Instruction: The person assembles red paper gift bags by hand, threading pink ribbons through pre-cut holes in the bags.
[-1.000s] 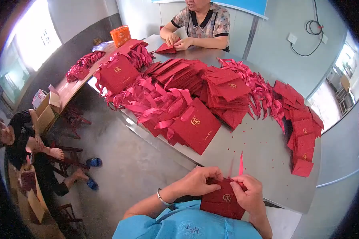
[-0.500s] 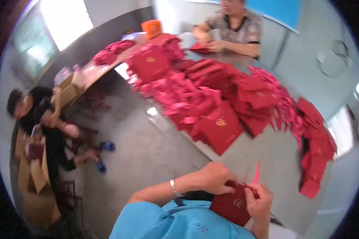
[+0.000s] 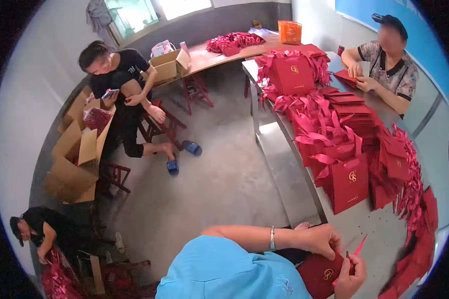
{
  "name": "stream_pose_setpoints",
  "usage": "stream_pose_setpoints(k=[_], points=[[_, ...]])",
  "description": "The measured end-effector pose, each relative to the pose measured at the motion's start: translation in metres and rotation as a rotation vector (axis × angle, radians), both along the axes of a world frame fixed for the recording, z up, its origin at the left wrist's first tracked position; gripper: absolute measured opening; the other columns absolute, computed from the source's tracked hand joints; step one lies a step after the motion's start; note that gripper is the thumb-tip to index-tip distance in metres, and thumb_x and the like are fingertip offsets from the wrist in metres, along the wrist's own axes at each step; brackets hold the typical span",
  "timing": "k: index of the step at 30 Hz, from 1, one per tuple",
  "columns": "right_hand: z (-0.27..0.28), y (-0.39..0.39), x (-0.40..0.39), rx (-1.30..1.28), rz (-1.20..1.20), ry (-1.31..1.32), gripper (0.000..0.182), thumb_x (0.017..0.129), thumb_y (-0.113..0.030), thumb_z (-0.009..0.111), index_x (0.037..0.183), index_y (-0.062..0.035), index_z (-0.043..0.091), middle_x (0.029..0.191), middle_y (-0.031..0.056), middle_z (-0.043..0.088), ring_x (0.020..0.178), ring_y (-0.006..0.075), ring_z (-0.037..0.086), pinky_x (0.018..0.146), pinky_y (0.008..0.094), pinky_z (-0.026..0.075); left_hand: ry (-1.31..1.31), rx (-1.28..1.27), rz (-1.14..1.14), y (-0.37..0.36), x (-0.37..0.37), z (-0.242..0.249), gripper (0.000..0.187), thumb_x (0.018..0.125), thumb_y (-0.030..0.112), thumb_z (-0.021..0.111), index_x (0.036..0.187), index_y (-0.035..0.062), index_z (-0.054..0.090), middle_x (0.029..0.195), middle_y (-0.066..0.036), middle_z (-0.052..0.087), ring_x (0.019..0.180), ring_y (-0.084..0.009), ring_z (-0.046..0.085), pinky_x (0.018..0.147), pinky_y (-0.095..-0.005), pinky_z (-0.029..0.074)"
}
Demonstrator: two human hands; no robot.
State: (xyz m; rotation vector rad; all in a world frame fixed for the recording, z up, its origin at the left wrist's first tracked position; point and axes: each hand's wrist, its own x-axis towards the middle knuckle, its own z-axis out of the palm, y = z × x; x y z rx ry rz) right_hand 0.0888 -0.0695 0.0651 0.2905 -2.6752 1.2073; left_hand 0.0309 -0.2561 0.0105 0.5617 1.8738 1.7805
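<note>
In my lap, at the table's edge, lies a dark red paper gift bag (image 3: 314, 275) with a gold logo. My left hand (image 3: 325, 242), a bracelet on its wrist, is closed at the bag's upper edge, its fingertips partly hidden. Across from it, my right hand (image 3: 351, 275) pinches the bag's upper right corner between thumb and fingers. A bright pink ribbon (image 3: 360, 245) sticks up beside the right fingertips. A small dark tip shows there too, too small to name. Finished-looking red bags with ribbon handles (image 3: 350, 182) stand on the table just beyond my hands.
Piles of red bags (image 3: 354, 107) cover much of the grey table (image 3: 369, 234). Opposite, a person (image 3: 391, 62) handles a red piece. To the left, a seated person (image 3: 122, 84) holds a phone beside cardboard boxes (image 3: 70, 174); another person (image 3: 45, 234) bends over red bags. An orange bag (image 3: 289, 32) stands farther back.
The view has swung left, so the table and my hands sit farther right, and a person at lower left has come into view. Both hands keep their hold on the gift bag.
</note>
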Motion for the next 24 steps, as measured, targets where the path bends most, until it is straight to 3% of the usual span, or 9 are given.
stream_pose_setpoints(k=[2, 7, 8, 10, 12, 15, 20, 22, 24], points=[[-0.019, 0.001, -0.003, -0.096, -0.048, 0.131, 0.007, 0.081, -0.001, 0.062, 0.087, 0.0014, 0.065, 0.075, 0.0085, 0.062, 0.069, 0.0132, 0.057, 0.062, 0.0278, 0.045, -0.055, 0.148, -0.009, 0.002, 0.0, -0.008, 0.021, 0.07, 0.016, 0.072, 0.087, 0.0049, 0.069, 0.078, -0.008, 0.069, 0.075, -0.0138, 0.064, 0.071, -0.0318, 0.049], [-0.005, -0.001, -0.004, 0.034, -0.042, 0.104, 0.01, 0.079, -0.003, 0.067, 0.089, -0.0021, 0.067, 0.077, 0.0103, 0.063, 0.066, 0.0184, 0.058, 0.062, 0.0303, 0.046, 0.283, -0.132, 0.056, -0.002, -0.001, -0.007, 0.024, 0.073, 0.02, 0.07, 0.089, 0.0025, 0.067, 0.084, -0.011, 0.068, 0.076, -0.0164, 0.064, 0.07, -0.0306, 0.051], [-0.001, -0.001, -0.006, 0.017, -0.048, 0.064, 0.01, 0.079, -0.003, 0.067, 0.089, -0.0021, 0.067, 0.076, 0.0105, 0.063, 0.066, 0.0181, 0.058, 0.062, 0.03, 0.047, 0.25, -0.188, -0.005, -0.003, -0.004, -0.001, 0.021, 0.075, 0.017, 0.07, 0.09, 0.0025, 0.066, 0.085, -0.008, 0.068, 0.078, -0.0135, 0.062, 0.071, -0.0294, 0.051], [-0.002, 0.0, -0.008, -0.033, -0.06, 0.013, 0.011, 0.077, -0.001, 0.068, 0.088, -0.0013, 0.066, 0.077, 0.0106, 0.063, 0.066, 0.0177, 0.059, 0.061, 0.0287, 0.046, -0.06, -0.069, -0.053, -0.003, -0.004, 0.002, 0.013, 0.081, 0.004, 0.067, 0.094, 0.0008, 0.065, 0.087, -0.002, 0.065, 0.084, -0.0085, 0.06, 0.072, -0.0261, 0.051], [-0.009, 0.004, -0.008, -0.045, -0.094, -0.011, 0.011, 0.077, 0.0, 0.067, 0.088, -0.0003, 0.066, 0.077, 0.0105, 0.064, 0.066, 0.0175, 0.059, 0.061, 0.0277, 0.046, -0.34, 0.145, -0.082, -0.005, -0.006, -0.005, 0.016, 0.082, -0.001, 0.065, 0.098, -0.0009, 0.063, 0.091, -0.002, 0.066, 0.085, -0.0077, 0.06, 0.074, -0.0237, 0.051], [-0.013, 0.008, -0.011, -0.118, -0.067, -0.022, 0.011, 0.077, 0.002, 0.067, 0.088, 0.0015, 0.066, 0.079, 0.01, 0.064, 0.067, 0.0169, 0.06, 0.06, 0.0261, 0.046, -0.489, 0.257, -0.131, -0.006, -0.011, -0.002, 0.02, 0.082, -0.006, 0.063, 0.101, -0.0015, 0.063, 0.094, -0.002, 0.065, 0.086, -0.0071, 0.06, 0.076, -0.0222, 0.051], [-0.013, 0.009, -0.016, -0.05, 0.011, -0.003, 0.012, 0.077, 0.003, 0.067, 0.088, 0.0015, 0.067, 0.081, 0.0101, 0.065, 0.069, 0.0178, 0.061, 0.061, 0.0268, 0.047, -0.629, 0.179, -0.122, -0.009, -0.018, -0.007, 0.024, 0.08, -0.01, 0.061, 0.102, -0.0008, 0.063, 0.095, -0.004, 0.066, 0.085, -0.008, 0.062, 0.076, -0.0218, 0.051], [-0.011, 0.005, -0.019, -0.023, 0.014, 0.05, 0.011, 0.077, 0.003, 0.067, 0.088, 0.0013, 0.067, 0.081, 0.0103, 0.065, 0.069, 0.018, 0.061, 0.061, 0.0272, 0.048, -0.613, 0.326, -0.087, -0.007, -0.017, -0.023, 0.025, 0.082, -0.006, 0.061, 0.105, 0.0017, 0.063, 0.089, -0.001, 0.067, 0.07, -0.0016, 0.058, 0.05, -0.0139, 0.04], [-0.008, 0.004, -0.02, 0.005, 0.021, 0.105, 0.011, 0.077, 0.003, 0.067, 0.088, 0.001, 0.067, 0.08, 0.0105, 0.065, 0.069, 0.0183, 0.061, 0.061, 0.0275, 0.048, -0.609, 0.319, -0.082, -0.008, -0.017, -0.026, 0.024, 0.082, -0.005, 0.061, 0.106, 0.0015, 0.063, 0.089, -0.002, 0.067, 0.071, -0.0019, 0.059, 0.051, -0.0138, 0.041]])
